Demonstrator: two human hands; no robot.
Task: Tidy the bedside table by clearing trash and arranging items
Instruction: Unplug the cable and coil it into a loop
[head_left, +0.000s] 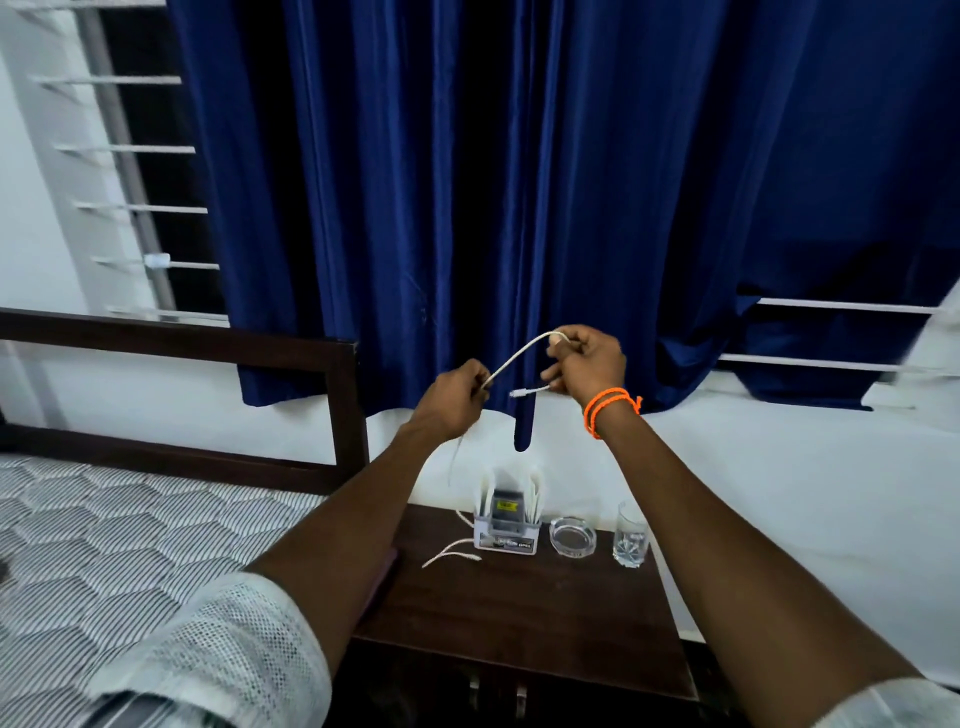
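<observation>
I hold a white charging cable (514, 358) up in front of the blue curtain, above the dark wooden bedside table (519, 613). My left hand (454, 397) grips one part of the cable and my right hand (589, 364) pinches a loop of it. The cable's plug end sticks out leftward below my right fingers. More of the cable hangs down from my left hand and lies on the table's back left. At the back of the table stand a clear organizer box (506, 519), a glass ashtray (572, 538) and a drinking glass (631, 535).
A bed (104, 545) with a patterned mattress and a dark wooden headboard (208, 353) is to the left of the table. A blue curtain (519, 182) hangs over a barred window behind. A white wall runs behind the table.
</observation>
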